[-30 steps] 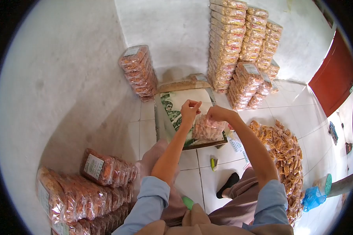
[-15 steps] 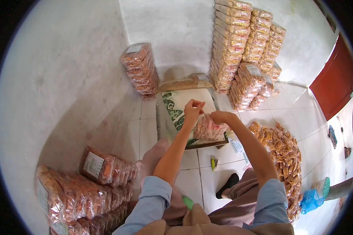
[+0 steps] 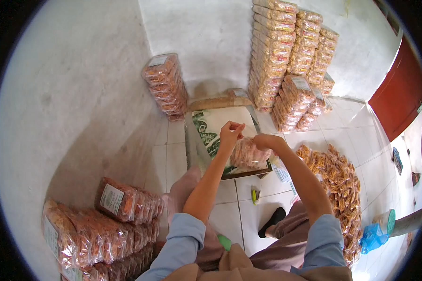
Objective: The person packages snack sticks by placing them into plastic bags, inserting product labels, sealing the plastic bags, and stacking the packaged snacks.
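The bag [image 3: 248, 155] here is clear plastic, kinda puffy and crinkled, with bright shiny streaks where the light hits the film. Through it you can see a bunch of short pinkish-tan pieces packed in at odd angles (what they actually are, I can't tell). It looks a bit fuller at the bottom, with the film pulled up toward the top.

It's at the near right part of the low surface [image 3: 243, 175], over a white sheet [image 3: 225, 117] with a green printed pattern down its left side. Left hand [image 3: 231, 133] is at the bag's upper left, thumb and fingertips pinched together on the film. Right hand [image 3: 266, 142] is curled at the upper right corner, but its fingertips are tucked out of sight, so I can't tell how that grip stands.

On the tiled floor to the right there's a big heap of orange-brown packets [image 3: 340, 187], and a small yellow-green item [image 3: 255, 196] sits just in front of the surface. Tall stacks of pale packs [image 3: 273, 56] lean by the back wall, plus a shorter reddish-brown stack [image 3: 164, 86] off to the left.
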`<state>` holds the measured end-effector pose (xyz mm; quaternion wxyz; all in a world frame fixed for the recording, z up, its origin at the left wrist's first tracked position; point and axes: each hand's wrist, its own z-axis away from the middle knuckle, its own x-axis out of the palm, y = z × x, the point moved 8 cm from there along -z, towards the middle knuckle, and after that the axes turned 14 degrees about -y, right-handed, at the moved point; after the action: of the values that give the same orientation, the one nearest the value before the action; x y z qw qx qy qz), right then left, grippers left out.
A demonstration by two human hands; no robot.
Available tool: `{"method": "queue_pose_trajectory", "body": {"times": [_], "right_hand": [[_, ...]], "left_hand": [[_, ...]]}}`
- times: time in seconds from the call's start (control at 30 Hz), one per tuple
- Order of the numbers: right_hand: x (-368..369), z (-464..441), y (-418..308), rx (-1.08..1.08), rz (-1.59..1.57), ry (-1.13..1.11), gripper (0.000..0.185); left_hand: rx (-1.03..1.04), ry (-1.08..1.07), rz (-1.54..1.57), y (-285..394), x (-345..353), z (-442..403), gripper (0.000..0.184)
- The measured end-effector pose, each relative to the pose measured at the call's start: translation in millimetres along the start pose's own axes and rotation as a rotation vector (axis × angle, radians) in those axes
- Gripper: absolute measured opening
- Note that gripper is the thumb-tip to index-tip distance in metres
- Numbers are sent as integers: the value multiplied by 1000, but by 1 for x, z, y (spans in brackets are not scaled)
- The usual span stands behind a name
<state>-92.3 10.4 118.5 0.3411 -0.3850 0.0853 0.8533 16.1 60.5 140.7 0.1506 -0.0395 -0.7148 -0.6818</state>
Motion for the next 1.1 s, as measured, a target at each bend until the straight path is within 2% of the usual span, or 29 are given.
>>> {"method": "queue_pose_trajectory", "body": {"times": [0.03,0.07,0.13,0.23,0.37,0.43,0.57,0.63,0.67,0.77,0.83,0.87,0.9,0.97,1.0,1.03,1.07,1.1], "right_hand": [[-5,1,-7,-120,15,20,14],[-7,3,-2,-120,16,17,14],[-45,40,-3,-228,-153,487,8],[-35,36,-5,-258,-195,385,3],[-20,17,-4,-238,-187,359,6],[-18,20,-6,-180,-38,335,6],[-31,60,3,-194,-155,543,11],[-34,101,-19,-428,-208,519,13],[-29,104,-11,-399,-213,533,13],[-19,108,-1,-342,-60,621,8],[-18,113,4,-257,-95,609,8],[-18,115,1,-265,-96,610,8],[-17,118,-1,-251,-27,667,8],[-15,123,-2,-248,44,730,8],[-15,132,-4,-207,174,837,8],[-15,140,-9,-163,307,944,15],[-9,142,-14,-168,308,949,15],[-7,158,0,-146,-63,1135,33]], "left_hand": [[2,3,2,1,-2,-1,23],[-2,-4,15,1,-3,-1,23],[-12,-16,28,-4,-1,-1,23],[-15,25,60,-5,-1,-2,23],[22,47,95,-7,-5,-4,21],[41,43,105,-5,-4,-1,19],[22,65,12,-8,-12,-9,23],[38,58,7,-10,-11,-12,24],[38,27,11,-12,-11,-13,24],[10,-26,86,-26,-9,-12,31],[492,53,-118,5,-13,3,53],[424,-39,-276,-3,-8,7,73],[423,-31,-281,-11,-10,14,73],[454,-184,-508,-31,7,18,74],[455,-179,-516,-43,6,19,74],[357,-267,-331,-61,9,15,76],[255,-351,-144,-79,12,9,79],[256,-344,-145,-80,12,6,79]]}}
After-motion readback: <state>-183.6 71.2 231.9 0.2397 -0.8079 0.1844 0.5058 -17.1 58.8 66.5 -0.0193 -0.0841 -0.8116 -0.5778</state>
